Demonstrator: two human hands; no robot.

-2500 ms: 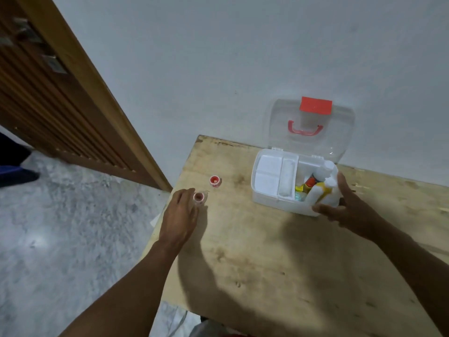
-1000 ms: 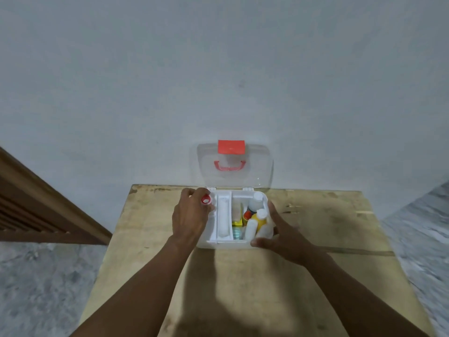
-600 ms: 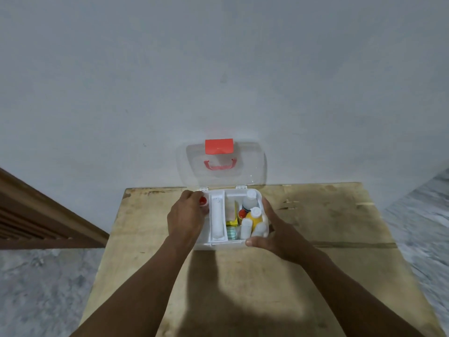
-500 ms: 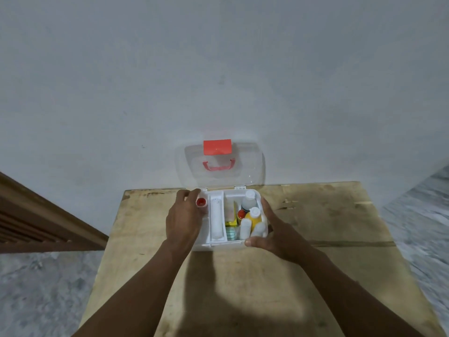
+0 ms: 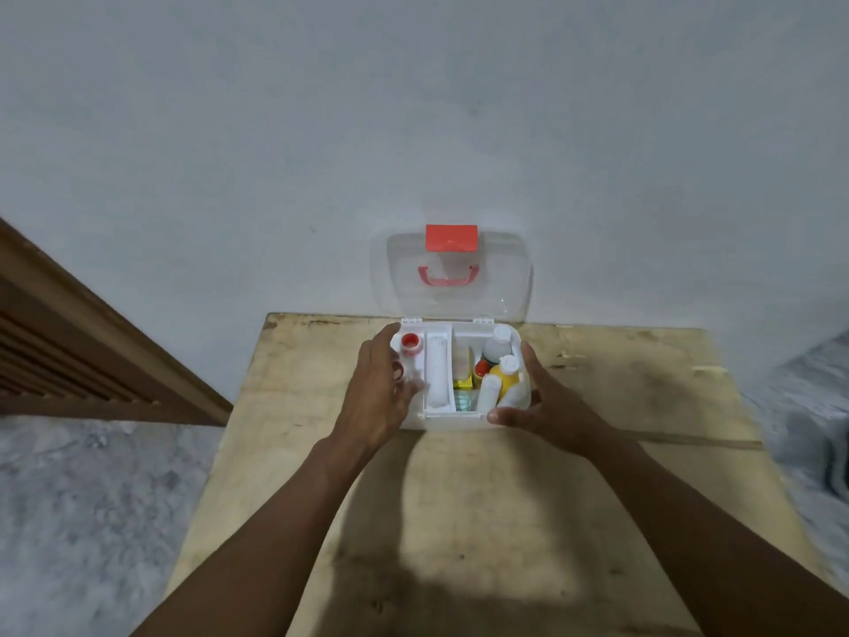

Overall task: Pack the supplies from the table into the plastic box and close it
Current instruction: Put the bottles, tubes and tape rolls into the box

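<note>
Now the plastic box [image 5: 459, 418] is sitting at the far edge of the table [image 5: 459, 521], straight ahead of both hands, its long axis running left to right and its clear lid [image 5: 459, 278] standing open against the wall behind. The left hand [image 5: 374, 402] is hovering, fingers loosely spread, over the left compartment, where two small red-capped vials [image 5: 410, 344] are lying — whether it is gripping one I cannot tell. The right hand [image 5: 546, 406] is cupping the box's right front corner, steadying it beside the bottles [image 5: 498, 374]. Closing probably calls for reaching past the box to the lid — either hand being about equally near.
</note>
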